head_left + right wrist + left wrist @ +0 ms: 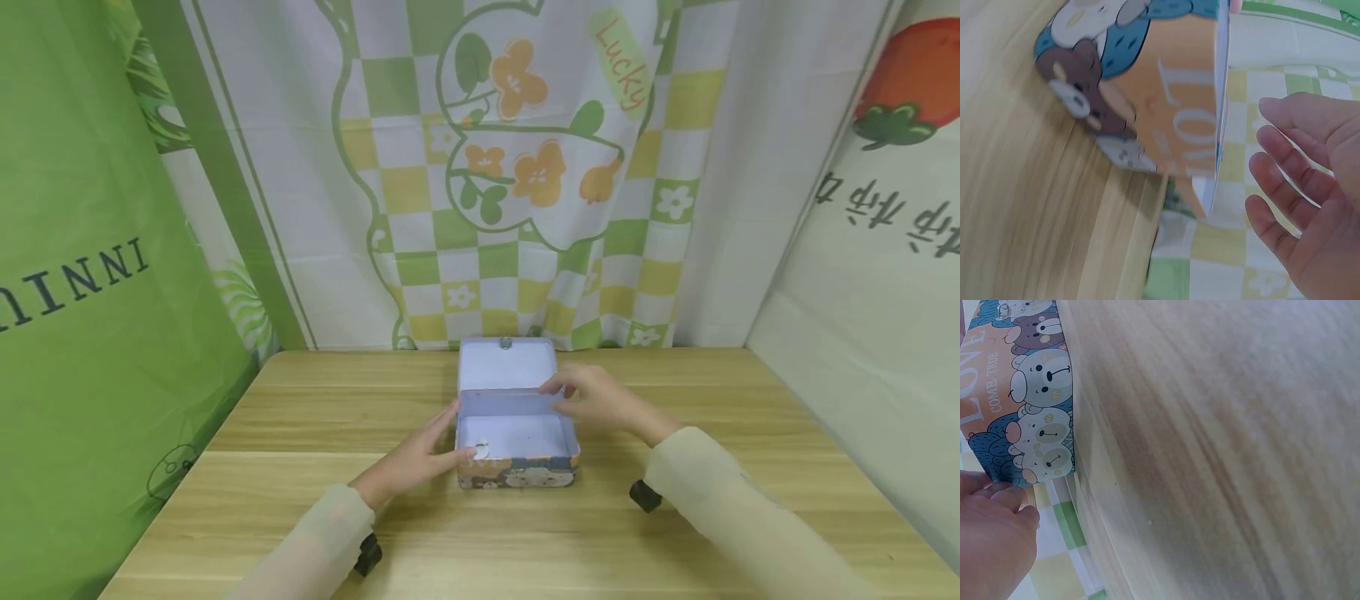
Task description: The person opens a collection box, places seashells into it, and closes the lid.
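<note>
A tin box point(517, 475) with its lid point(506, 364) raised stands on the wooden table, its pale inside facing up. Cartoon bears and the word LOVE decorate the outer walls point(1141, 87). My left hand point(412, 462) holds the box's left side, thumb over the front left rim and fingers along the outer wall. In the left wrist view, bent fingers point(1007, 497) lie at a corner of the box. My right hand point(600, 400) hovers at the right rim by the lid. Its fingers point(1272, 178) are loosely bent, apart from the box, with nothing between them.
The wooden table point(315, 425) extends to both sides and in front of the box. Behind it hangs a checked curtain point(480, 275) with flowers. A green cloth point(75, 183) hangs at the left, a white one point(862, 317) at the right.
</note>
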Demonstrator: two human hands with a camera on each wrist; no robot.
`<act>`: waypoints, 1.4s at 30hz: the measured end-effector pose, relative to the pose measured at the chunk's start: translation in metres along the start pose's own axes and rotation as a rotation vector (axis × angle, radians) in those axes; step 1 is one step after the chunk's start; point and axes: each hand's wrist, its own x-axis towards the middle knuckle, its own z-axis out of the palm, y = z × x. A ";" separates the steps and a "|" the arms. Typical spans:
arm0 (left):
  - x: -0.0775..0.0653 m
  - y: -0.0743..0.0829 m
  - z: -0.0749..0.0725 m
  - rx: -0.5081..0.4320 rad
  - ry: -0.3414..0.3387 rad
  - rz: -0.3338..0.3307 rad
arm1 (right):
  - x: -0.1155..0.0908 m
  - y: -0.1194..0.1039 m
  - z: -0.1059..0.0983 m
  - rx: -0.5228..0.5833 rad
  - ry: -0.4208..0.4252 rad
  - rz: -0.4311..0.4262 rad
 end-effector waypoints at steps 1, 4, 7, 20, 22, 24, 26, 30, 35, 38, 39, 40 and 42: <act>0.000 0.001 0.000 0.000 0.001 -0.003 | -0.002 0.001 -0.002 -0.003 0.005 0.001; 0.000 0.001 0.000 0.004 0.005 -0.004 | -0.010 0.005 -0.010 -0.015 0.015 0.013; 0.000 0.001 0.000 0.004 0.009 0.001 | -0.019 0.011 -0.016 -0.033 0.012 0.023; -0.001 0.000 0.000 -0.019 0.003 0.002 | -0.073 0.046 -0.028 0.005 -0.050 0.157; -0.001 0.000 0.000 -0.015 0.003 0.000 | -0.082 0.054 -0.027 0.006 -0.048 0.176; -0.001 0.000 0.000 -0.010 0.006 -0.001 | -0.090 0.063 -0.026 0.011 -0.040 0.205; -0.001 0.000 0.000 -0.007 0.005 -0.001 | -0.097 0.070 -0.024 0.013 -0.040 0.234; -0.001 -0.001 0.000 -0.003 0.005 0.001 | -0.111 0.082 -0.022 0.030 -0.055 0.283; 0.001 -0.003 0.002 0.003 0.004 0.017 | -0.123 0.090 -0.021 0.001 -0.065 0.322; 0.001 -0.002 0.002 0.003 0.004 0.022 | -0.127 0.094 -0.019 -0.025 -0.060 0.321; 0.001 -0.002 0.002 0.005 0.006 0.024 | -0.128 0.095 -0.018 -0.032 -0.055 0.321; 0.000 -0.002 0.002 0.006 0.005 0.020 | -0.128 0.096 -0.018 -0.041 -0.051 0.317; 0.000 -0.001 0.001 0.008 0.004 0.013 | -0.129 0.097 -0.016 -0.051 -0.039 0.320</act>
